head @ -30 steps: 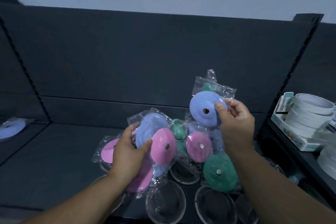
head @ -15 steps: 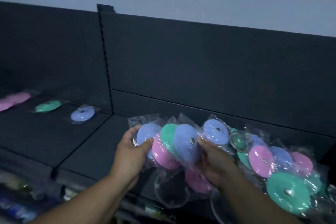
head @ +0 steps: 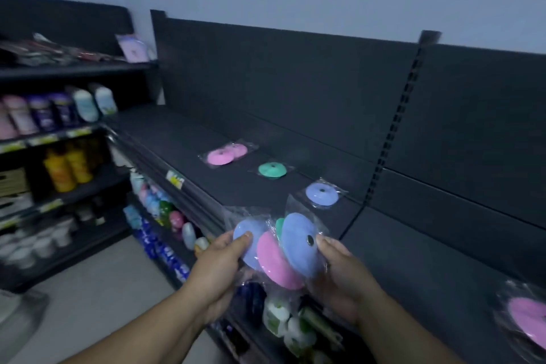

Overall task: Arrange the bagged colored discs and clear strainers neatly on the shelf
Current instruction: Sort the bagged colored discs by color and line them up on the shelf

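At lower centre, the left hand [head: 218,263] and right hand [head: 339,272] hold the discs [head: 298,242] fanned, each grip clamped on them, probably to feed the row [head: 272,169] on the shelf [head: 183,139].

Among the held bagged discs [head: 277,263], the green disc [head: 279,225] is mostly hidden.

The bagged discs [head: 298,248] look smooth and matt inside clear, glossy, crinkled plastic bags [head: 295,207]. The shelf [head: 183,139] is dark, matt, painted-looking metal. The yellow bottles [head: 69,167] look like glossy plastic.
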`<state>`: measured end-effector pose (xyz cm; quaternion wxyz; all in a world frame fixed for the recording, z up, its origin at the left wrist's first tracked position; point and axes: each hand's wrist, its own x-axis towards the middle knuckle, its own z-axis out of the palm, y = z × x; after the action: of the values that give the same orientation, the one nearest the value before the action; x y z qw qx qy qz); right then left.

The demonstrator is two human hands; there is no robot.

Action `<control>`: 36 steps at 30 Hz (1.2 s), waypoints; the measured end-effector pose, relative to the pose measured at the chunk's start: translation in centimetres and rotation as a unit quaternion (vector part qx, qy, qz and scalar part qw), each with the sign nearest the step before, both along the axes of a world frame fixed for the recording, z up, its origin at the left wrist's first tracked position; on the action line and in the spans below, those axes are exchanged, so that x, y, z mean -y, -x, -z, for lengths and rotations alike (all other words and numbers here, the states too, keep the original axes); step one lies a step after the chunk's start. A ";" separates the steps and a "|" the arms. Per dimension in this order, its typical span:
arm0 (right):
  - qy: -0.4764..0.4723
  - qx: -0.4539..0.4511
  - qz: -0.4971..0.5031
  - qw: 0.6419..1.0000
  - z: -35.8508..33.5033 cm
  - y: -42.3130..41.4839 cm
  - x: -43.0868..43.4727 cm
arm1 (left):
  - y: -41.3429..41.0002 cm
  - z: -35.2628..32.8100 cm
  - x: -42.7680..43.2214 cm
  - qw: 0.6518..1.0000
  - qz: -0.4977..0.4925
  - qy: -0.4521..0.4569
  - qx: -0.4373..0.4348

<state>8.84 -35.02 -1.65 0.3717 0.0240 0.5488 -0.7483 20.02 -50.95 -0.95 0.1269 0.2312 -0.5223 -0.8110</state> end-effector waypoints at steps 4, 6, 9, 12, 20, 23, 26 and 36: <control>0.010 0.010 -0.033 0.999 1.1 -0.4 6.6 | -1.5 0.5 5.6 1.000 0.000 -0.005 0.015; 0.012 0.013 -0.040 0.999 1.6 0.0 8.9 | -1.6 1.1 7.9 1.000 -0.011 0.005 0.028; 0.019 0.025 -0.037 0.999 2.5 1.1 11.2 | -0.9 2.1 10.1 0.999 -0.015 0.013 0.037; 0.016 0.037 -0.029 0.999 3.7 3.3 12.7 | 1.3 2.7 12.1 0.999 -0.018 0.013 0.044; 0.017 0.025 -0.016 0.999 5.2 10.6 16.5 | 10.3 3.2 16.4 0.997 -0.008 0.032 0.066; 0.017 0.027 -0.001 1.000 5.0 13.0 16.8 | 13.1 3.1 17.7 0.997 -0.006 0.032 0.075; 0.024 0.038 0.026 0.999 5.4 14.8 16.6 | 15.8 3.3 18.1 0.997 0.023 0.029 0.071; 0.002 0.029 0.093 0.995 6.6 16.4 16.6 | 21.2 5.7 19.7 0.993 0.072 0.022 0.096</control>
<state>-7.55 -51.63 -8.23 0.3160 0.0957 0.5315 -0.7801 -1.22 -70.68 -6.67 0.0229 0.2668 -0.5646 -0.7807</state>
